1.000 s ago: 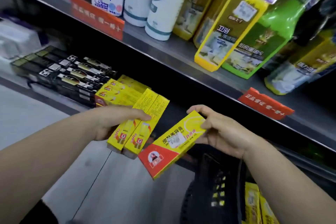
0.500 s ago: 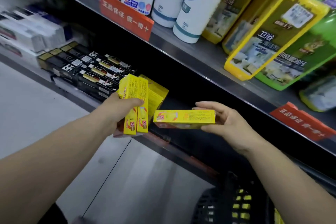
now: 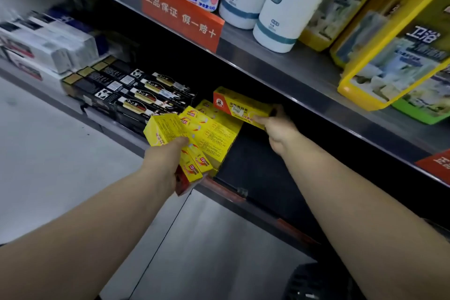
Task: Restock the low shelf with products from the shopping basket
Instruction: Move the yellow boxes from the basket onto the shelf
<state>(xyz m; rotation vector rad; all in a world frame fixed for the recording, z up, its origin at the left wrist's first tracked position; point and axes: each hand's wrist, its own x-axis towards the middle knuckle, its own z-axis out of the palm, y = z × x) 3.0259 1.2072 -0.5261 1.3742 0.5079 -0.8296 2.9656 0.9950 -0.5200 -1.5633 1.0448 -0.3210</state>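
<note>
Moved: right hand point(image 3: 275, 126) advanced into low shelf point(image 3: 255, 173), clamped on yellow box point(image 3: 243, 107), long axis left-right, above shelved yellow stack point(image 3: 216, 136), contact unclear; left hand point(image 3: 165, 165) grips further boxes point(image 3: 168, 129) at shelf edge.

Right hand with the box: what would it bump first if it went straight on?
Probably the stack of yellow boxes on the low shelf; the right hand holds a single box just above them, but depth is unclear.

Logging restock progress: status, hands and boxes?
Left hand grips yellow boxes. Right hand holds single box at shelf stack. No obstruction seen.
</note>
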